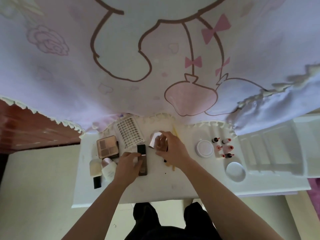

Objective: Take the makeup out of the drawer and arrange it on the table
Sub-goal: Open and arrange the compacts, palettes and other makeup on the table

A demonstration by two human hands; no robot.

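On the white table (pixel 155 189) my left hand (pixel 129 164) holds a dark foundation tube with a black cap (pixel 142 149), lying flat. My right hand (pixel 170 148) grips a brownish bottle with a silver cap (pixel 156 142). To the left lie an eyeshadow palette (pixel 107 147), a pale round bottle (pixel 108 168) and a powder brush (pixel 95 170). A sheet of false lashes (pixel 129 133) lies at the back. Pencil-like sticks (pixel 170 166) show under my right wrist.
A white round jar (pixel 205 148), several small red-capped bottles (pixel 224 147) and a white dish (pixel 235 171) stand on the right. A white organiser tray (pixel 270 151) sits at the far right. A pink printed cloth (pixel 155 66) hangs behind the table.
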